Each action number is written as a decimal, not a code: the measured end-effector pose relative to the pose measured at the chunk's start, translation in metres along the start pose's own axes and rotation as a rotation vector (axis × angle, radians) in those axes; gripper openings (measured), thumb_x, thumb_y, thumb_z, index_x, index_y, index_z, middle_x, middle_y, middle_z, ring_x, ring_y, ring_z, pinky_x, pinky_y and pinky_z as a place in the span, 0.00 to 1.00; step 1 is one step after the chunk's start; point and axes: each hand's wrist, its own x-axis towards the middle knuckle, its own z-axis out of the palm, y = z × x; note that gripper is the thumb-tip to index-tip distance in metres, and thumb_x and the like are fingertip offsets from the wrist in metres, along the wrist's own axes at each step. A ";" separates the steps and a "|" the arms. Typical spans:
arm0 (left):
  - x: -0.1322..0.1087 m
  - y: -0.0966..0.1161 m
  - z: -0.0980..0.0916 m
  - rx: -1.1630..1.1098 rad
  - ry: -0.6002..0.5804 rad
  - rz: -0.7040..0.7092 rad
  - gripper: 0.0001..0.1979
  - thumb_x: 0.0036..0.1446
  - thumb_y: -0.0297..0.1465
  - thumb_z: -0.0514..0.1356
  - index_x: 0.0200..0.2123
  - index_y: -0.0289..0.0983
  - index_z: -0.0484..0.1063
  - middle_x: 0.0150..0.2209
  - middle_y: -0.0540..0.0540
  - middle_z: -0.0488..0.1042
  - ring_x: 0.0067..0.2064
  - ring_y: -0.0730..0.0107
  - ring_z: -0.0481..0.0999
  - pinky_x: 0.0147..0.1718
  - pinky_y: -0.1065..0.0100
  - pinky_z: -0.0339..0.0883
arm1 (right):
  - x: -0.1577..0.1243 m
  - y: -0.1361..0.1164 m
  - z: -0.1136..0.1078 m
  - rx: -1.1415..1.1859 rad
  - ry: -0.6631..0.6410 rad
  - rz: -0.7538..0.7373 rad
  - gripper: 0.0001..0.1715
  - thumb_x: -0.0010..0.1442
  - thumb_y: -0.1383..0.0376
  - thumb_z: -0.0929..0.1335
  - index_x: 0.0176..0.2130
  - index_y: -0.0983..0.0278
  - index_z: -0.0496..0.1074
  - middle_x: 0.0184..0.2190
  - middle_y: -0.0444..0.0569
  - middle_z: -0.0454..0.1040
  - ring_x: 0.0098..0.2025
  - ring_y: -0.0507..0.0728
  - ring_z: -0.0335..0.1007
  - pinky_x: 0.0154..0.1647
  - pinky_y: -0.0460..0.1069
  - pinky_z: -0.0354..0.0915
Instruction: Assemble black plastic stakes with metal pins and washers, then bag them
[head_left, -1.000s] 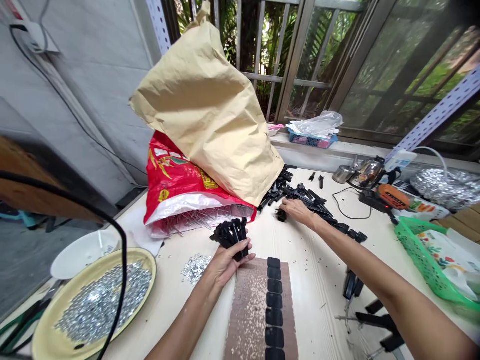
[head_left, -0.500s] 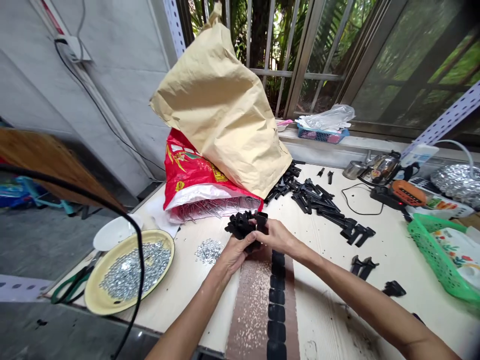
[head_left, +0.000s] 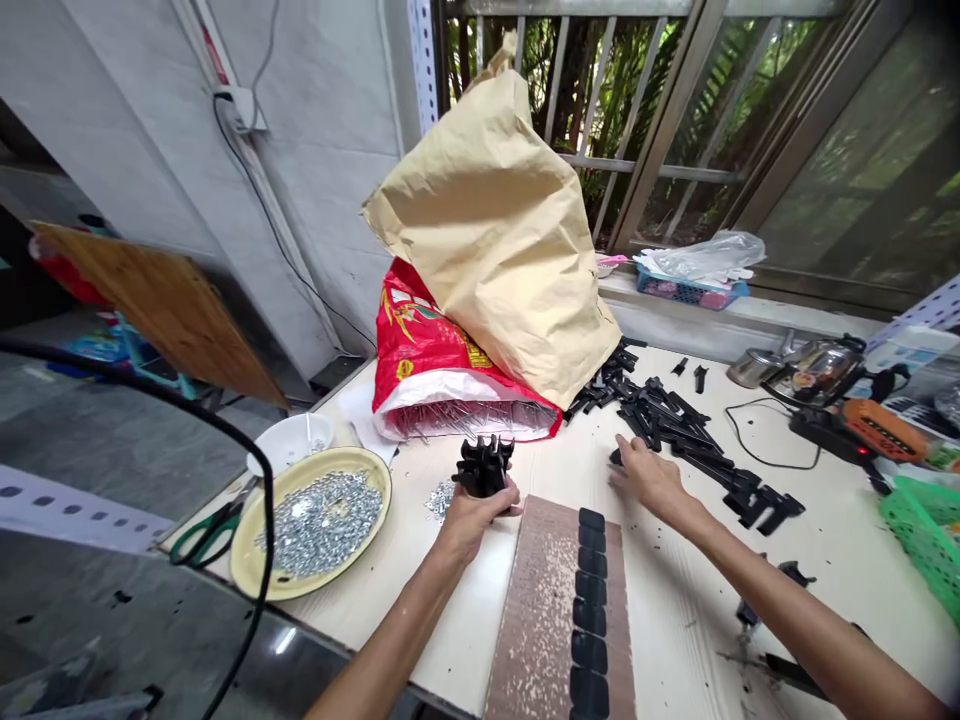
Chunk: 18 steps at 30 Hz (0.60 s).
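My left hand (head_left: 484, 510) is wrapped round a bunch of black plastic parts (head_left: 486, 465), held upright above the table with their notched ends on top. Over to the right, my right hand (head_left: 649, 475) reaches low over the tabletop, its fingers pinched on a small black plastic part (head_left: 616, 457), mostly hidden by the fingers. Just beyond that hand is a loose pile of long black parts (head_left: 660, 410). Between my forearms lies a brown board (head_left: 536, 620) bearing a row of black square-ended pieces (head_left: 590, 618).
A yellow dish (head_left: 251, 575) of small metal pieces stands at left, beside green-handled scissors (head_left: 202, 540) and a white bowl (head_left: 281, 435). A red bag (head_left: 397, 340) of metal pins lies under a paper sack (head_left: 517, 220). A black cable (head_left: 271, 500) crosses the left foreground.
My right hand has left the bunch and moved right toward the loose pile. My left hand keeps hold of the bunch. The camera view has swung left.
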 end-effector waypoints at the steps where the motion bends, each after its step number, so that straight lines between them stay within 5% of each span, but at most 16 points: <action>1: -0.001 0.000 0.000 -0.009 0.031 0.015 0.24 0.34 0.30 0.71 0.39 0.32 0.73 0.30 0.48 0.73 0.28 0.72 0.72 0.25 0.69 0.73 | 0.004 -0.011 0.002 0.007 0.065 -0.072 0.28 0.58 0.63 0.65 0.57 0.65 0.61 0.47 0.58 0.68 0.44 0.62 0.69 0.36 0.51 0.63; 7: 0.004 -0.009 -0.003 0.011 0.146 0.115 0.15 0.36 0.31 0.69 0.31 0.32 0.75 0.27 0.48 0.72 0.25 0.73 0.70 0.20 0.72 0.68 | 0.055 -0.147 0.002 0.221 0.220 -0.641 0.18 0.65 0.67 0.56 0.49 0.60 0.69 0.44 0.51 0.71 0.48 0.56 0.65 0.46 0.47 0.61; 11: 0.012 -0.013 -0.011 0.079 0.276 0.108 0.10 0.36 0.31 0.68 0.25 0.34 0.74 0.23 0.49 0.72 0.21 0.74 0.68 0.20 0.72 0.66 | 0.099 -0.218 0.002 0.246 0.213 -0.613 0.19 0.64 0.57 0.59 0.43 0.66 0.71 0.46 0.59 0.69 0.49 0.62 0.65 0.45 0.52 0.62; 18: 0.012 -0.012 -0.015 0.111 0.276 0.046 0.10 0.39 0.36 0.68 0.24 0.36 0.76 0.20 0.48 0.73 0.21 0.69 0.71 0.24 0.69 0.67 | 0.136 -0.262 0.011 0.371 0.156 -0.648 0.21 0.64 0.56 0.61 0.49 0.67 0.68 0.47 0.56 0.70 0.48 0.59 0.67 0.47 0.52 0.64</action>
